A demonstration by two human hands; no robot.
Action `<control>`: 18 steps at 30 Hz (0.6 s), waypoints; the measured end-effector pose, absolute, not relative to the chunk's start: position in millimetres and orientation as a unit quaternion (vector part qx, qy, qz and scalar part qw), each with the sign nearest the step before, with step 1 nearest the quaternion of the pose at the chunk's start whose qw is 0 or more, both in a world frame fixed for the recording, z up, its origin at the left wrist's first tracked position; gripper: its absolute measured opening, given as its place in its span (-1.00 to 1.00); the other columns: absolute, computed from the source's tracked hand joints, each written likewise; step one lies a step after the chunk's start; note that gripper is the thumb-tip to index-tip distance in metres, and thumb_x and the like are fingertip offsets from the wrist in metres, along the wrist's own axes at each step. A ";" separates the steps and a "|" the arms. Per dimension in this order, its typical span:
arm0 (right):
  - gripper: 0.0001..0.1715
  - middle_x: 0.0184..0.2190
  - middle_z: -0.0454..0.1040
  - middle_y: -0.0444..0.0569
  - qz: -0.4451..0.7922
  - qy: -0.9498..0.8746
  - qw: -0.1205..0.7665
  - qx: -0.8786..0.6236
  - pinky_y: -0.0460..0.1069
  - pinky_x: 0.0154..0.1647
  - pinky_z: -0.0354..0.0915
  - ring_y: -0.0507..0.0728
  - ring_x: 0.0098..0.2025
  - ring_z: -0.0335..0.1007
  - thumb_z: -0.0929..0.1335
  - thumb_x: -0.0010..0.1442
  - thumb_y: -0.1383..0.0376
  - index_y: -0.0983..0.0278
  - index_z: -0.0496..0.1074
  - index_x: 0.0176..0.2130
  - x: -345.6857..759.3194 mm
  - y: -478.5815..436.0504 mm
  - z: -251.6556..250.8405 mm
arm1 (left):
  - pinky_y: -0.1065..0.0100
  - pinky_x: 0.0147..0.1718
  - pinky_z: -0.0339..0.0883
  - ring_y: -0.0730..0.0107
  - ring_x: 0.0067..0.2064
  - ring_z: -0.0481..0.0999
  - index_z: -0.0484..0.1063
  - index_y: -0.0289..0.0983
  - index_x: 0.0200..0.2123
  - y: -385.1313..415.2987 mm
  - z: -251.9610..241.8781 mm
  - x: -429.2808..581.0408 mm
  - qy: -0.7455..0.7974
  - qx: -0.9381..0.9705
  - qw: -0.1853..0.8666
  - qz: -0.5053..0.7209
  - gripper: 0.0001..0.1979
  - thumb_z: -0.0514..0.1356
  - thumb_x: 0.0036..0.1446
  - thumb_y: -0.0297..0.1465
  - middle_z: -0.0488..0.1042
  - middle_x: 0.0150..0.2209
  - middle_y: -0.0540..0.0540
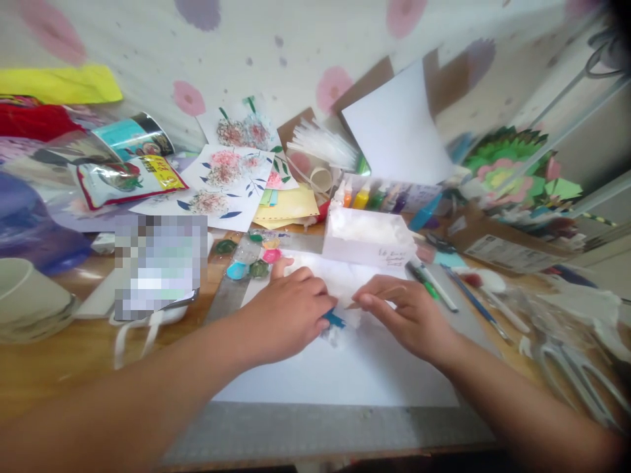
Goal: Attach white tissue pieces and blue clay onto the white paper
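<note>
Pale flower-spotted wall [276, 39] behind a cluttered wooden table [59, 368].

Home craft corner, prob. a hobby desk: wooden bench [73, 355] w/ cutting mat [315, 430], paint bottles [365, 196], painted flower cards [227, 177], colored paper [288, 209], scissors [576, 374], pens [473, 299]; floral wallpaper [187, 98] behind.

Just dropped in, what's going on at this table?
A person works with both bare hands over a white sheet of paper on a grey cutting mat. The left hand pinches a small blue piece with white fluff on the sheet. The right hand rests beside it, fingertips toward the piece; whether it grips anything is unclear. A white box of fluffy filling stands behind.
</note>
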State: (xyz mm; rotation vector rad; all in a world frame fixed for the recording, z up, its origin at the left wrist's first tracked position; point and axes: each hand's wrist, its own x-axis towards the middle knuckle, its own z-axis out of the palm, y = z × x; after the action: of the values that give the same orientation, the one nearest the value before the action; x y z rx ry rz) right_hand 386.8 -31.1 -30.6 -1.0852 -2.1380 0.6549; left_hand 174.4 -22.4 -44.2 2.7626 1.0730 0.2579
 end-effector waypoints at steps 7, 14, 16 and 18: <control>-0.70 -0.43 0.55 -0.03 0.224 -0.824 0.303 -0.423 -0.06 -0.39 0.33 0.06 -0.41 0.45 0.27 0.26 0.28 0.27 0.51 -0.43 388.1 -26.7 -37.5 | -0.02 -0.02 -0.01 0.13 -0.08 0.32 0.44 -0.12 -0.10 -22.1 -43.6 175.7 0.361 0.926 0.082 0.077 -0.79 0.14 0.19 -0.34 0.45 -0.19 -0.06; -0.73 -0.46 0.53 -0.08 0.226 -0.827 0.264 -0.442 -0.07 -0.37 0.30 0.06 -0.40 0.44 0.26 0.25 0.31 0.27 0.46 -0.44 383.6 -21.9 -46.6 | -0.01 0.00 -0.04 0.15 -0.08 0.30 0.43 -0.12 -0.09 -22.0 -43.1 174.8 0.356 0.926 0.096 0.079 -0.79 0.13 0.20 -0.35 0.45 -0.19 -0.05; -0.73 -0.47 0.52 -0.09 0.230 -0.819 0.260 -0.457 -0.07 -0.36 0.29 0.05 -0.41 0.43 0.27 0.24 0.30 0.27 0.46 -0.44 381.4 -20.5 -48.2 | -0.01 0.00 -0.04 0.16 -0.08 0.30 0.43 -0.12 -0.10 -22.2 -42.9 174.5 0.358 0.925 0.096 0.077 -0.79 0.13 0.19 -0.36 0.45 -0.18 -0.05; -0.71 -0.47 0.52 -0.08 0.252 -0.802 0.262 -0.474 -0.07 -0.36 0.29 0.05 -0.42 0.42 0.27 0.23 0.29 0.28 0.47 -0.46 381.0 -18.9 -48.6 | -0.01 0.01 -0.04 0.16 -0.07 0.30 0.44 -0.12 -0.09 -22.2 -42.2 174.7 0.365 0.923 0.099 0.069 -0.79 0.13 0.19 -0.37 0.45 -0.16 -0.05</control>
State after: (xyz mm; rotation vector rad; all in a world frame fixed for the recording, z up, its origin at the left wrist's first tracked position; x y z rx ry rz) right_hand 381.0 -18.9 -48.6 -1.2818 -2.1717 0.6807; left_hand 174.7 -22.2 -42.2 2.7313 1.0792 0.2050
